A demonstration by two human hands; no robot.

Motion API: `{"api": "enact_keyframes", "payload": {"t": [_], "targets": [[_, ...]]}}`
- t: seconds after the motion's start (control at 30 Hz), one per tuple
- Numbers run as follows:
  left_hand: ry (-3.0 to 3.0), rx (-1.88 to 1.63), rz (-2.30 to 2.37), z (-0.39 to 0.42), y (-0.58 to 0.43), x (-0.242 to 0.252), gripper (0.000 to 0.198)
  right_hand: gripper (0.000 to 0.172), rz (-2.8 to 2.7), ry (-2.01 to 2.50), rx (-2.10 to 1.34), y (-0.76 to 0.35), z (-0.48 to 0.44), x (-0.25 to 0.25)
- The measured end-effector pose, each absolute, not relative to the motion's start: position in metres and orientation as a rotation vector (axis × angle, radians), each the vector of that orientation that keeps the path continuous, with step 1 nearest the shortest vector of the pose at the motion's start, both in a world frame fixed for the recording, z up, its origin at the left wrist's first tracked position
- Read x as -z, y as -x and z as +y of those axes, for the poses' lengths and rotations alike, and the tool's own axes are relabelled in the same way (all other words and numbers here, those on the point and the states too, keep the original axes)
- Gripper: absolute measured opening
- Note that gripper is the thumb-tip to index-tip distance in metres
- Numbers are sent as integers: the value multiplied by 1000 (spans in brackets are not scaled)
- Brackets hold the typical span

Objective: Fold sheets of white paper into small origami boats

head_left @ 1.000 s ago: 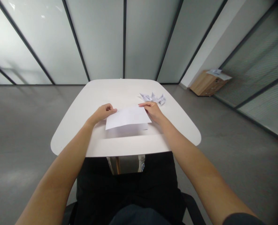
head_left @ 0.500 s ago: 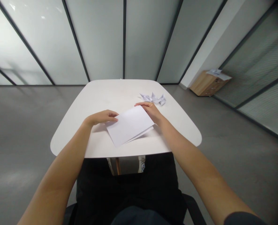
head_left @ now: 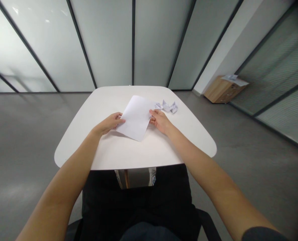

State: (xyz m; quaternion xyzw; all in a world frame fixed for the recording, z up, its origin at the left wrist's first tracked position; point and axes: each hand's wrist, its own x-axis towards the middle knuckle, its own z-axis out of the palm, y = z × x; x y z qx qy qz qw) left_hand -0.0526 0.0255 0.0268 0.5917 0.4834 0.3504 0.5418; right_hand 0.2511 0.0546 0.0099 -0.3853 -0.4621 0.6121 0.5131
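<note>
A white sheet of paper (head_left: 136, 117) is held between both hands, tilted above the tabletop with one corner pointing down toward me. My left hand (head_left: 110, 123) pinches its left edge, thumb on top and fingers behind. On the opposite edge, my right hand (head_left: 160, 120) grips the paper with the thumb over it and the fingers curled at its side. Several folded white paper pieces (head_left: 167, 107) lie just beyond my right hand. Whether the held paper is folded or a single layer I cannot tell from this angle.
The white table (head_left: 80, 134) has rounded corners, and its front edge is close to my lap. A wooden cabinet (head_left: 221, 88) with papers on top stands on the floor at the right, by the wall. Frosted glass panels (head_left: 159, 43) rise behind the table.
The paper has turned and moved away from me, its lower layer no longer showing separately. My right hand has shifted from the far corner to the right edge; my left hand has moved slightly.
</note>
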Motion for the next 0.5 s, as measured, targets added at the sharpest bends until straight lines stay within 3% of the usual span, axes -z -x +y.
{"api": "enact_keyframes", "payload": {"t": [0.2, 0.5], "targets": [[-1338, -588, 979, 17, 50, -32, 70, 44, -1165, 1014, -1362, -245, 52, -5], [-1119, -938, 887, 15, 17, -28, 56, 37, -1342, 978, -1452, -233, 37, -13]]}}
